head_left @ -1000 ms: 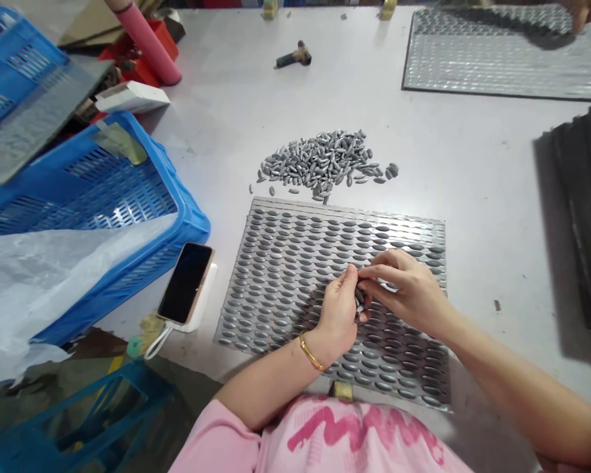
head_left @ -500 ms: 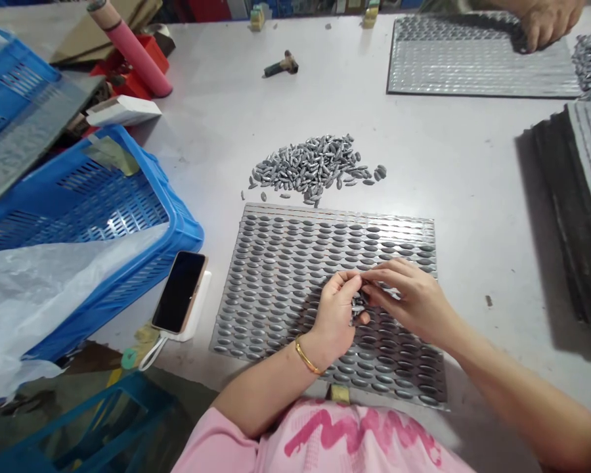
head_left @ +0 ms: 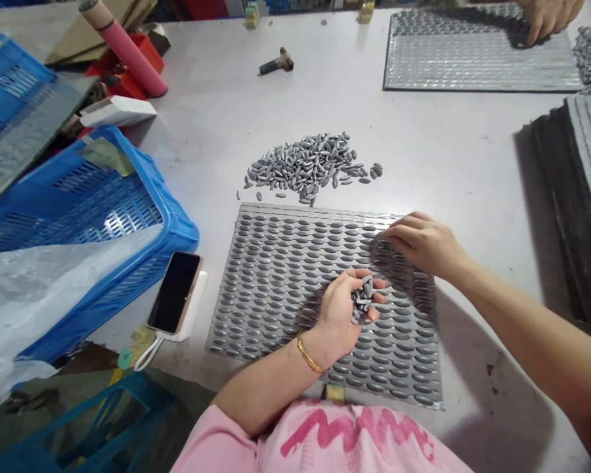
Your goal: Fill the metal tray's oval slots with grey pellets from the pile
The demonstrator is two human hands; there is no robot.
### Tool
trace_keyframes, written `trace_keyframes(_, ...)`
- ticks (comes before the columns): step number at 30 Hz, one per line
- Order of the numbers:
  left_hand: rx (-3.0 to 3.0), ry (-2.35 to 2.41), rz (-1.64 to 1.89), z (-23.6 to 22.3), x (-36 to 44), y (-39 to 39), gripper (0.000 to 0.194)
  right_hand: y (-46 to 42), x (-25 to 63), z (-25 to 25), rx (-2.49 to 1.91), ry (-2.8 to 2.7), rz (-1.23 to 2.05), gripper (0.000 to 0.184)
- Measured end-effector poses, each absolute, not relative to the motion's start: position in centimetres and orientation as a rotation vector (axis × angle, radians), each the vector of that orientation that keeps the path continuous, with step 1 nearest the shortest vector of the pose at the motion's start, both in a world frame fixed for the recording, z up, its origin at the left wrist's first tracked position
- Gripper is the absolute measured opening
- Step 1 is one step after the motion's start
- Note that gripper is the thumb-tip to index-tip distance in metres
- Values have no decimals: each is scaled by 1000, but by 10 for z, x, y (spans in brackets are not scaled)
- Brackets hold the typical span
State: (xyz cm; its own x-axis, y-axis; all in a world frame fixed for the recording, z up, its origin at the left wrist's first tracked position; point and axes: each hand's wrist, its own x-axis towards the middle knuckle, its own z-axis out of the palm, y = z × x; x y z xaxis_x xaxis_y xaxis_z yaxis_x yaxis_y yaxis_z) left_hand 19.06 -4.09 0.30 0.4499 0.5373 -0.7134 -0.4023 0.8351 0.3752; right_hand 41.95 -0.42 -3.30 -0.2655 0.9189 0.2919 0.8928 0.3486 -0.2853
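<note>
My left hand [head_left: 339, 305] is cupped around a small handful of grey oval pieces [head_left: 362, 299], palm up over the middle of a patterned grey sheet [head_left: 226, 322]. Rows of the same spindle-shaped pieces cover most of that sheet. At its upper right, the fingertips of my right hand [head_left: 421, 243] are pinched together and touch the end of an upper row. Whatever lies between them is hidden. Just beyond the sheet's far edge is a loose pile of grey oval pieces [head_left: 305, 161].
To the left stand a blue crate [head_left: 177, 217] with plastic film [head_left: 69, 269] and a phone [head_left: 175, 292] on a white block. A hammer-like tool [head_left: 276, 62] lies farther back. A stack of sheets [head_left: 551, 197] is at right. Another person's hand [head_left: 549, 20] works over a second sheet [head_left: 473, 66].
My right hand has left my left hand and moved up and right to the sheet's upper rows. My left hand has opened somewhat, showing its pieces. The camera view has shifted slightly.
</note>
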Motion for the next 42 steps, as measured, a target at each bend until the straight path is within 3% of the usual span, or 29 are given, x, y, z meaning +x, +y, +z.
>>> trace_keyframes(9,240,967,563,14,190,-37,17,-6,424,-33,-1574,-2461,-53,27)
trace_keyframes(15,248,905,594,10,190,-36,26,-3,421,-29,-1615,-2504,-87,29)
trace_keyframes(20,225,920,611,10,190,-34,26,-8,417,-17,-1617,-2248,255,27)
trace_keyframes(26,197,899,646,9,191,-32,25,-43,381,-3,-1389,-1613,973,17)
trace_keyframes(30,215,833,624,6,194,-34,27,-56,361,-5,-1294,-1269,1173,11)
trace_keyframes(38,285,932,624,3,201,-40,23,-71,363,-1,-1408,-1743,748,33)
trace_keyframes(42,239,900,561,6,200,-36,27,-61,380,-2,-1388,-1900,573,31)
